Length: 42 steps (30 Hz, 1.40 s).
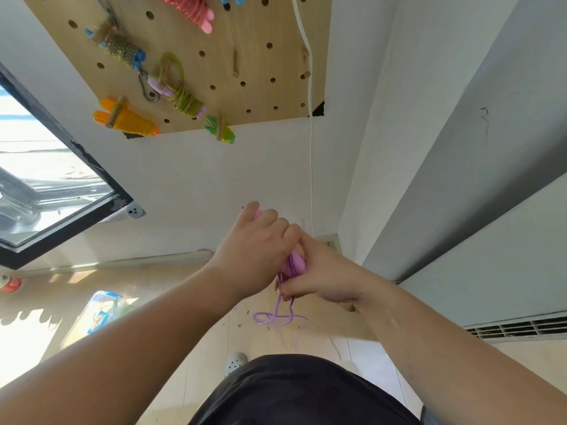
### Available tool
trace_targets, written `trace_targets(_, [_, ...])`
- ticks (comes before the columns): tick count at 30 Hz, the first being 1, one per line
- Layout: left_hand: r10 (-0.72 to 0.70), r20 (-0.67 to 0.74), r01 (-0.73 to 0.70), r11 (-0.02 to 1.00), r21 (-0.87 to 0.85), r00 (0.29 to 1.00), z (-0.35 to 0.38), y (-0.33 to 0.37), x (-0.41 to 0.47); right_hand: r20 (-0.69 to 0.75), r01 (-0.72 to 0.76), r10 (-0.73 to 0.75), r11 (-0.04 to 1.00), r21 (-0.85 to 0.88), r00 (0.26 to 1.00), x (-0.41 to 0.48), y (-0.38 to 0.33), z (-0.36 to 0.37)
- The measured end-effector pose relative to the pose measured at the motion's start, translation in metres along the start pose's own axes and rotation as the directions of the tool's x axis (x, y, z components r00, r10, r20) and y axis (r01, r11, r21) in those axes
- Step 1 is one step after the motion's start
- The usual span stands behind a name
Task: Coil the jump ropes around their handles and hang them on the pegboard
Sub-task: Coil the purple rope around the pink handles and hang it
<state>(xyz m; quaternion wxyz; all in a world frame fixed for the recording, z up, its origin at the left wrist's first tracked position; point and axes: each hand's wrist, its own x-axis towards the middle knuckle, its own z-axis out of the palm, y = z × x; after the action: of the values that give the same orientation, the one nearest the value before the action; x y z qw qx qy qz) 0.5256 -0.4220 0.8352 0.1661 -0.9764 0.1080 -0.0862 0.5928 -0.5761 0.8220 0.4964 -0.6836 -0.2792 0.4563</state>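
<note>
My left hand [257, 243] grips the pink handles [297, 262] of a purple jump rope in front of me, below the pegboard. Just beneath the handles, my right hand [319, 277] pinches the purple rope [277, 317], whose loose loops dangle toward the floor. The wooden pegboard [251, 56] hangs on the wall above. Several coiled ropes hang on its pegs: a blue-handled one [119, 46], a yellow-green one with lilac handles [181, 93], an orange one [125, 118], a green one [221, 131] and a pink one [190, 10]. Bare pegs [235, 64] stick out at the board's right side.
A white cable [310, 124] runs down the wall past the pegboard's right edge. A window [46, 179] is at the left. A grey unit with a vent [515, 328] stands at the right. A plastic pack [101, 311] lies on the wooden floor.
</note>
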Motion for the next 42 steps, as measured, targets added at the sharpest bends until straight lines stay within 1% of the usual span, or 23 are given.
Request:
trace_targets(3, [-0.024, 0.055, 0.022, 0.999, 0.036, 0.998, 0.002, 0.001, -0.007, -0.031, 0.000, -0.001, 0.999, -0.053, 1.000, 0.006, 0.002, 0.005])
trace_targets(6, [-0.015, 0.089, 0.013, 1.000, 0.023, 0.996, 0.005, 0.001, -0.015, -0.008, -0.003, 0.003, 1.000, -0.016, 1.000, 0.010, 0.008, 0.009])
trace_targets(8, [-0.012, 0.014, 0.013, 0.998, -0.060, 1.000, 0.007, -0.003, -0.019, 0.002, -0.004, 0.004, 1.000, -0.030, 1.000, 0.010, 0.009, 0.011])
trace_targets(9, [-0.036, -0.066, 0.029, 0.994, -0.106, 0.997, 0.009, -0.006, -0.019, -0.010, 0.002, -0.003, 0.999, -0.051, 1.000, 0.009, 0.009, 0.012])
trace_targets(10, [-0.092, -0.122, 0.072, 0.984, -0.162, 0.988, 0.010, -0.010, -0.019, -0.031, 0.016, -0.018, 0.999, -0.049, 0.999, 0.008, 0.008, 0.011])
trace_targets(12, [-0.263, -0.149, 0.212, 0.934, -0.289, 0.953, 0.005, -0.016, -0.026, -0.092, 0.050, -0.048, 0.999, 0.014, 0.995, 0.006, 0.007, 0.009])
trace_targets(13, [-0.388, -0.120, 0.309, 0.857, -0.413, 0.914, 0.004, -0.018, -0.031, -0.120, 0.065, -0.059, 0.996, 0.052, 0.991, 0.005, 0.006, 0.007])
trace_targets(14, [-0.510, -0.014, 0.401, 0.692, -0.600, 0.860, 0.000, -0.017, -0.035, -0.138, 0.078, -0.065, 0.992, 0.095, 0.988, 0.004, 0.005, 0.004])
trace_targets(15, [-0.562, 0.174, 0.449, 0.400, -0.799, 0.809, -0.004, -0.015, -0.037, -0.142, 0.088, -0.067, 0.985, 0.145, 0.988, 0.002, 0.004, 0.003])
trace_targets(16, [-0.501, 0.342, 0.410, 0.028, -0.912, 0.795, -0.007, -0.013, -0.036, -0.128, 0.095, -0.070, 0.975, 0.199, 0.989, 0.001, 0.003, 0.003])
trace_targets(17, [-0.366, 0.414, 0.319, -0.292, -0.902, 0.834, -0.006, -0.010, -0.034, -0.095, 0.093, -0.071, 0.964, 0.248, 0.993, 0.002, 0.002, 0.004])
trace_targets(18, [-0.267, 0.419, 0.271, -0.452, -0.850, 0.868, -0.004, -0.006, -0.032, -0.045, 0.083, -0.073, 0.956, 0.282, 0.996, 0.002, 0.001, 0.006])
trace_targets(19, [-0.227, 0.421, 0.248, -0.537, -0.806, 0.878, -0.003, -0.001, -0.028, 0.008, 0.071, -0.076, 0.954, 0.290, 0.997, 0.004, 0.002, 0.008])
trace_targets(21, [-0.203, 0.462, 0.256, -0.613, -0.747, 0.863, -0.005, 0.010, -0.018, 0.073, 0.050, -0.068, 0.974, 0.220, 0.995, 0.005, 0.003, 0.011])
trace_targets(23, [-0.178, 0.490, 0.292, -0.616, -0.732, 0.853, -0.006, 0.014, -0.011, 0.080, 0.033, -0.038, 0.997, 0.068, 0.996, 0.006, 0.004, 0.006])
trace_targets(25, [-0.183, 0.481, 0.317, -0.548, -0.774, 0.857, -0.007, 0.015, -0.009, 0.090, 0.027, -0.019, 0.996, -0.089, 0.996, 0.007, 0.005, -0.005])
trace_targets(29, [-0.228, 0.500, 0.343, -0.494, -0.799, 0.835, -0.011, 0.017, -0.005, 0.036, 0.045, -0.035, 0.924, -0.379, 0.999, 0.005, 0.005, -0.017])
trace_targets(31, [-0.310, 0.520, 0.382, -0.410, -0.828, 0.796, -0.013, 0.018, 0.001, -0.025, 0.041, -0.059, 0.890, -0.454, 0.998, 0.005, 0.009, -0.015])
trace_targets(34, [-0.447, 0.577, 0.494, -0.299, -0.816, 0.683, -0.009, 0.013, 0.005, -0.222, 0.037, -0.185, 0.840, -0.541, 0.957, 0.007, 0.018, -0.015])
trace_targets(36, [-0.447, 0.590, 0.546, -0.239, -0.803, 0.672, -0.007, 0.004, 0.002, -0.296, -0.017, -0.121, 0.905, -0.424, 0.948, 0.006, 0.020, -0.023])
trace_targets(39, [-0.336, 0.603, 0.607, -0.107, -0.788, 0.724, -0.010, -0.009, -0.003, -0.292, -0.077, 0.040, 0.990, -0.116, 0.956, 0.000, 0.022, -0.045])
trace_targets(40, [-0.297, 0.610, 0.620, -0.072, -0.782, 0.735, -0.012, -0.012, -0.004, -0.271, -0.083, 0.054, 0.992, -0.099, 0.961, -0.002, 0.025, -0.052])
trace_targets(42, [-0.229, 0.627, 0.643, -0.005, -0.766, 0.744, -0.014, -0.016, -0.004, -0.150, -0.054, 0.039, 0.993, -0.103, 0.988, -0.004, 0.025, -0.057])
